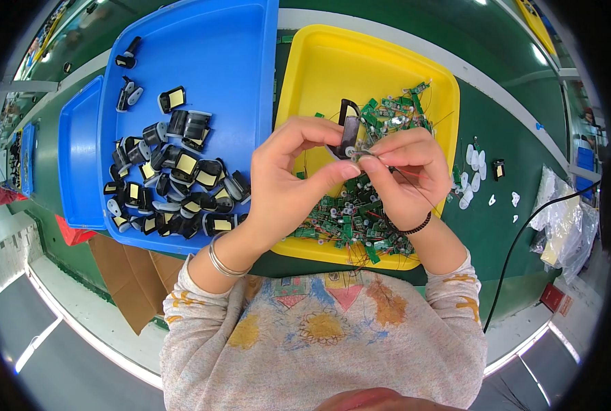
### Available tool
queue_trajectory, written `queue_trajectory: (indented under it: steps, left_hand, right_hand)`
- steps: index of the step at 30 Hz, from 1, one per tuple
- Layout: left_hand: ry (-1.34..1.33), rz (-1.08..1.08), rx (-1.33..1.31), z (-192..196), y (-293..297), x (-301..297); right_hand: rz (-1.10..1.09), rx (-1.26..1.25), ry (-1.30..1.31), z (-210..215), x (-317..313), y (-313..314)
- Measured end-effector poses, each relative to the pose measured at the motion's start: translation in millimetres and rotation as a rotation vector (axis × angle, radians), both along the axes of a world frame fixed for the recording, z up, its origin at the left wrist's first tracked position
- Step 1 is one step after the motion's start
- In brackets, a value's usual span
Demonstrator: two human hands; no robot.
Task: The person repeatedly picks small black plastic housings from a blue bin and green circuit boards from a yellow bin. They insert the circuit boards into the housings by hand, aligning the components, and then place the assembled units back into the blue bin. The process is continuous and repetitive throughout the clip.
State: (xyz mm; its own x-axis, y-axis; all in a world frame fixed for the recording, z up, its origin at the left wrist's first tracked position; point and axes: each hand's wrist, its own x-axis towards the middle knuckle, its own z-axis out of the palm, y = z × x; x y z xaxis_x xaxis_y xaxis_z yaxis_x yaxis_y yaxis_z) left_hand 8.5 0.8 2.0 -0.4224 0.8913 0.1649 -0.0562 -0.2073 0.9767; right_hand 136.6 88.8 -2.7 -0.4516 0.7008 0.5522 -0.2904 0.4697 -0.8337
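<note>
Above the yellow tray (pixel 322 48), my left hand (pixel 288 168) grips a small black plastic housing (pixel 350 130) with its fingers and thumb. My right hand (pixel 415 168) is pinched at the lower end of that housing, on thin dark wires (pixel 415 186) that trail past its palm. The fingertips of both hands nearly meet there, and they hide just where the wires join. Beneath the hands lies a heap of small green circuit boards (pixel 333 222) with thin wires and small round parts.
At left, a blue tray (pixel 209 41) holds many black-and-grey housings (pixel 185 164), some with pale yellow pads. White oval pieces (pixel 475 161), a black part (pixel 499 170) and clear plastic bags (pixel 567 219) lie at right. A black cable (pixel 518 236) curves nearby. Brown cardboard (pixel 131 277) sits lower left.
</note>
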Motion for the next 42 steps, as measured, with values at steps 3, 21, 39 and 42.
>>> queue_trajectory:
  steps: [3,21,39,42]
  left_hand:
    - [-0.023,-0.018,-0.003,0.6,0.0,0.7]
    - [-0.128,-0.012,-0.019,0.9,-1.1,3.4]
    - [-0.104,-0.167,0.104,2.7,-4.7,-5.9]
    - [-0.15,-0.162,0.006,4.1,-3.9,-8.5]
  right_hand:
    - [-0.01,0.044,-0.012,-0.9,0.0,1.1]
    - [-0.062,0.312,-0.089,4.2,-0.2,2.9]
    - [0.237,-0.027,-0.215,7.4,2.2,2.8]
    - [0.268,-0.202,-0.242,3.7,2.5,3.4]
